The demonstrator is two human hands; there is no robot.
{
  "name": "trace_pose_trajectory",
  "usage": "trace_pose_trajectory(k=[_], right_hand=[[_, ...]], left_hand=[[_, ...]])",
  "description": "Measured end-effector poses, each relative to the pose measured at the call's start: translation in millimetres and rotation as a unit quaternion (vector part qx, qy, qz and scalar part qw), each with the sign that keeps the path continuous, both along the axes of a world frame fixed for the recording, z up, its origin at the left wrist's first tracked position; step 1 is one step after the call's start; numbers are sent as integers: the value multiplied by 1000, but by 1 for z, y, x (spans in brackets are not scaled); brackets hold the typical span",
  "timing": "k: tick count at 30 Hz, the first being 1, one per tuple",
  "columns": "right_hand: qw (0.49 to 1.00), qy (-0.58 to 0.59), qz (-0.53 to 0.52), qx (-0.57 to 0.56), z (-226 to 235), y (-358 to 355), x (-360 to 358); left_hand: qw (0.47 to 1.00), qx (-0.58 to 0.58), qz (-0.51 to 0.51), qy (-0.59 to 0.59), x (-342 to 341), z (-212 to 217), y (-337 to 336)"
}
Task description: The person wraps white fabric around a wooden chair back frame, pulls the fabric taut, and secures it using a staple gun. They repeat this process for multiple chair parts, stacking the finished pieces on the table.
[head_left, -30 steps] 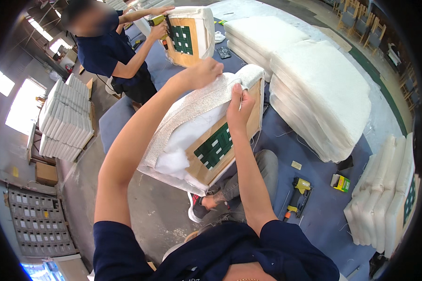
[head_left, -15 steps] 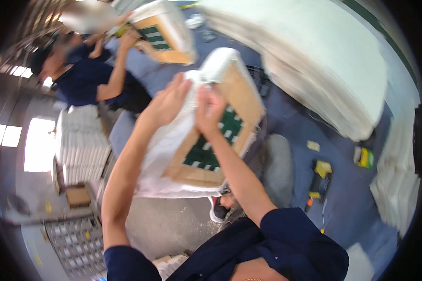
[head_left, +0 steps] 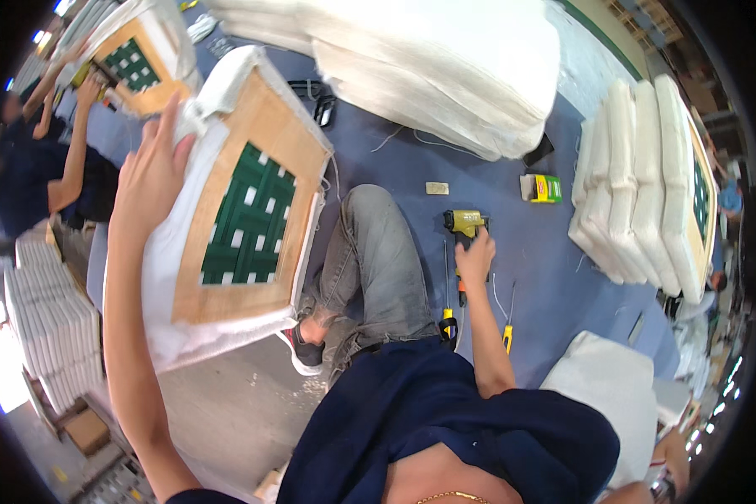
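My left hand point(head_left: 153, 172) lies flat with spread fingers on the white padded cover of a seat cushion point(head_left: 244, 210). The cushion has a wooden frame and green webbing and leans tilted over my knee point(head_left: 370, 218). My right hand point(head_left: 475, 256) has dropped to the blue table and grips the handle of a yellow staple gun point(head_left: 464, 225).
Big white foam pads point(head_left: 445, 67) are piled at the back, with finished cushions point(head_left: 638, 185) stacked at the right. A small green and yellow box point(head_left: 546, 188), screwdrivers point(head_left: 507, 332) and cables lie on the table. At the left another person point(head_left: 34, 176) holds a similar cushion point(head_left: 134, 59).
My right hand has let go of the cushion's cover and moved down right onto the staple gun. The view swung right; my left hand stays on the cushion.
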State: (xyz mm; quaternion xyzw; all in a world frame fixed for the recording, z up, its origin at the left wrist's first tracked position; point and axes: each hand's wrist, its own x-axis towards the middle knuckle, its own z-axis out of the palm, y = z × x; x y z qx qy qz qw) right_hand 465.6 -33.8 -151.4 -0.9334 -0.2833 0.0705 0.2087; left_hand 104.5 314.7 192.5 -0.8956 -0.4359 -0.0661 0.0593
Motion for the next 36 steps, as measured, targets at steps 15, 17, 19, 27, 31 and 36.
trace_pose_trajectory(k=[15,17,19,27,31,36], right_hand=[[899,346,154,219,114,92,7],[827,437,216,280,182,129,-44],[797,459,234,315,234,162,-83],[727,414,349,423,298,237,-155],[719,426,369,406,281,240,-157],[714,424,380,407,273,242,-169]], left_hand=[[997,46,40,-48,2,1,-18],[996,38,52,-54,3,-2,-19],[997,46,38,-47,5,-7,-15],[999,36,25,-25,20,22,-32],[999,32,11,-35,20,22,-31],[998,36,29,32,11,16,-29]])
